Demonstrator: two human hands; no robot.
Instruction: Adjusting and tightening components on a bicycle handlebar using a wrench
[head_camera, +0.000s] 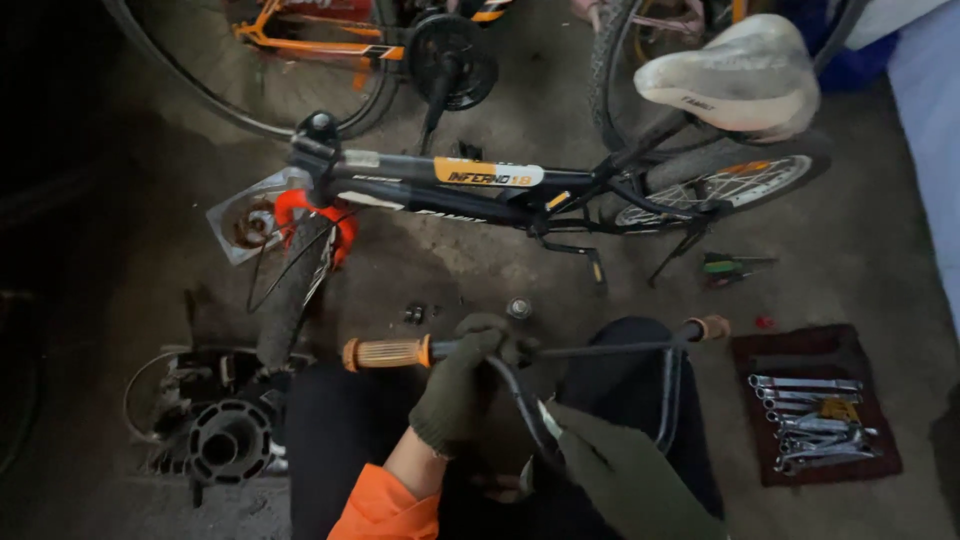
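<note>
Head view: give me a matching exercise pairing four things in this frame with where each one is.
Things:
1. pale worn bicycle saddle
2. set of silver metal wrenches
3. orange ribbed rubber handlebar grip
4. green-handled screwdriver

Places:
A. on the dark red cloth at right
B. on the floor beside the rear wheel
C. top right, above the black bicycle frame
D. on the bar end beside the gloved left hand

Pairs: 1-C, 2-A, 3-D, 4-B
</note>
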